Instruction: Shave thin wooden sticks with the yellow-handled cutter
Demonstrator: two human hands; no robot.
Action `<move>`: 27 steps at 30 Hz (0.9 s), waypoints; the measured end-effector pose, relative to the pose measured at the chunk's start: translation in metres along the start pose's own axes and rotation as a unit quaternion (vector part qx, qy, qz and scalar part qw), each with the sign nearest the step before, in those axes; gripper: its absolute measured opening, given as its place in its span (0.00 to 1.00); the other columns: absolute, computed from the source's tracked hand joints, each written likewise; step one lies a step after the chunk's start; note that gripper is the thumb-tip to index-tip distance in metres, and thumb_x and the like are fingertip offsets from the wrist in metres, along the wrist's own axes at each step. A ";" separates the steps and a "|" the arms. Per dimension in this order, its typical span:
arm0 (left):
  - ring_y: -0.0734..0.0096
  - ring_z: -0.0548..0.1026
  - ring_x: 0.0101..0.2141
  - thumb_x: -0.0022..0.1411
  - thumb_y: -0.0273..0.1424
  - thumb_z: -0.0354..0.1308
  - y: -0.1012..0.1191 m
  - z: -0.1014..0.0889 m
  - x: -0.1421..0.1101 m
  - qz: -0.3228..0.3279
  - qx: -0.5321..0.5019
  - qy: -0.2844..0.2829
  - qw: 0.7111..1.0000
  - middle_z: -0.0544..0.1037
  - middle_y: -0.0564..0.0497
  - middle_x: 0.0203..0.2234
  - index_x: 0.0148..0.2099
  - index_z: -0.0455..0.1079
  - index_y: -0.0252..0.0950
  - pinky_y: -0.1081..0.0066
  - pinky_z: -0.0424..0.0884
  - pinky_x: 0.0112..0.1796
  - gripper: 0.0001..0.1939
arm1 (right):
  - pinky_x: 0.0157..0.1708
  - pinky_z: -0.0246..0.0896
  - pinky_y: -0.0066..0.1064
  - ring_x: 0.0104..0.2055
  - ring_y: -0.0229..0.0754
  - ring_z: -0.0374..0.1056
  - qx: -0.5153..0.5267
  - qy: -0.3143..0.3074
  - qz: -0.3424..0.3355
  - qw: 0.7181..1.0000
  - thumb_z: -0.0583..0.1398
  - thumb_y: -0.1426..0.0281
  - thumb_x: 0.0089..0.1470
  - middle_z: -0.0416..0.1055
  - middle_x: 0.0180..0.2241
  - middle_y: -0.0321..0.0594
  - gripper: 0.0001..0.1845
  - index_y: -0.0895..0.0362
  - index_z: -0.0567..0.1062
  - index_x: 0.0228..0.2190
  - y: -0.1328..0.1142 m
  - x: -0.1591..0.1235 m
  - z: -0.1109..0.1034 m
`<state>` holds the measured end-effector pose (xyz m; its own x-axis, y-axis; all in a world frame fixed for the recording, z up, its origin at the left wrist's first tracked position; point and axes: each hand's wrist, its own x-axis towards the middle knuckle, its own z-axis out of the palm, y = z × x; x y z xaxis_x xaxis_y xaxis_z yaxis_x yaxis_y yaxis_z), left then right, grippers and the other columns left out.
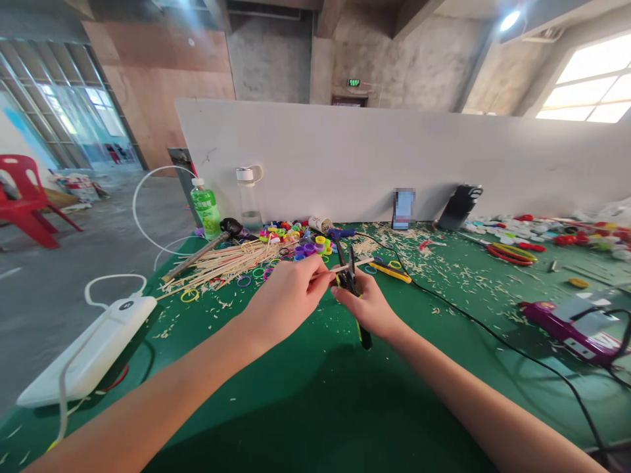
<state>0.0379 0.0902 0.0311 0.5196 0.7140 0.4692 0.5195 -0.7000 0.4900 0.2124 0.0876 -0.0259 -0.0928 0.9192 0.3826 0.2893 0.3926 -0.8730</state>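
My left hand (288, 295) is closed, pinching a thin wooden stick (363, 262) that points to the right. In my right hand (372, 305) is a pair of scissors (351, 279) with black and yellow-green handles, its blades pointing up and away from me. The stick lies across the scissors, between or against the blades; I cannot tell exactly which. Both hands are close together above the green table (296, 401). Just beyond them are small coloured plastic rings (309, 249) and a loose pile of wooden sticks (236, 259).
A yellow-handled tool (392, 271) lies right of my hands, near a blue glue gun (342, 233) with a black cord. A white power strip (93, 348) lies left, a purple device (572, 332) right. Bottles (207, 210) and a phone (403, 209) stand along the white partition (305, 157).
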 end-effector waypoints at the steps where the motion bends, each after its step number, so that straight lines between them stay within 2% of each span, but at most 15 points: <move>1: 0.76 0.72 0.20 0.65 0.31 0.50 0.000 0.000 0.000 0.000 0.000 0.001 1.000 0.75 0.53 0.21 0.33 0.67 0.35 0.76 0.63 0.21 0.09 | 0.37 0.61 0.32 0.35 0.41 0.66 -0.004 0.001 0.000 1.000 0.58 0.68 0.49 0.71 0.33 0.38 0.10 0.57 0.70 0.35 0.000 0.000 0.000; 5: 0.77 0.72 0.19 0.65 0.32 0.50 0.001 0.000 0.000 -0.011 0.000 -0.002 1.000 0.74 0.54 0.20 0.31 0.66 0.35 0.77 0.62 0.20 0.10 | 0.36 0.60 0.31 0.33 0.39 0.65 -0.022 0.007 -0.011 1.000 0.57 0.69 0.50 0.70 0.32 0.37 0.08 0.57 0.70 0.34 0.001 -0.001 0.002; 13: 0.78 0.73 0.20 0.66 0.33 0.50 0.001 -0.001 -0.002 -0.017 -0.023 -0.017 0.999 0.75 0.55 0.21 0.31 0.65 0.36 0.77 0.62 0.20 0.11 | 0.27 0.56 0.28 0.25 0.36 0.59 -0.094 0.047 -0.034 0.994 0.56 0.71 0.50 0.67 0.25 0.35 0.08 0.58 0.70 0.35 0.005 0.000 0.006; 18: 0.79 0.74 0.20 0.66 0.34 0.50 0.000 -0.002 -0.002 -0.028 -0.040 -0.019 0.999 0.75 0.56 0.21 0.31 0.65 0.36 0.79 0.64 0.21 0.12 | 0.22 0.51 0.27 0.21 0.34 0.53 -0.116 0.047 -0.032 0.992 0.55 0.71 0.50 0.60 0.20 0.31 0.05 0.57 0.68 0.32 0.003 0.002 0.007; 27: 0.78 0.75 0.21 0.66 0.35 0.49 -0.006 0.002 0.002 -0.031 -0.091 -0.003 0.995 0.75 0.55 0.23 0.32 0.65 0.35 0.80 0.68 0.21 0.11 | 0.26 0.54 0.27 0.25 0.35 0.57 -0.085 0.052 -0.032 0.994 0.57 0.67 0.52 0.63 0.24 0.33 0.07 0.58 0.69 0.33 0.001 -0.001 0.007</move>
<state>0.0370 0.0954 0.0274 0.4943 0.7558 0.4296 0.4202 -0.6403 0.6430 0.2058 0.0874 -0.0288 -0.0193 0.8809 0.4728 0.4440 0.4313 -0.7854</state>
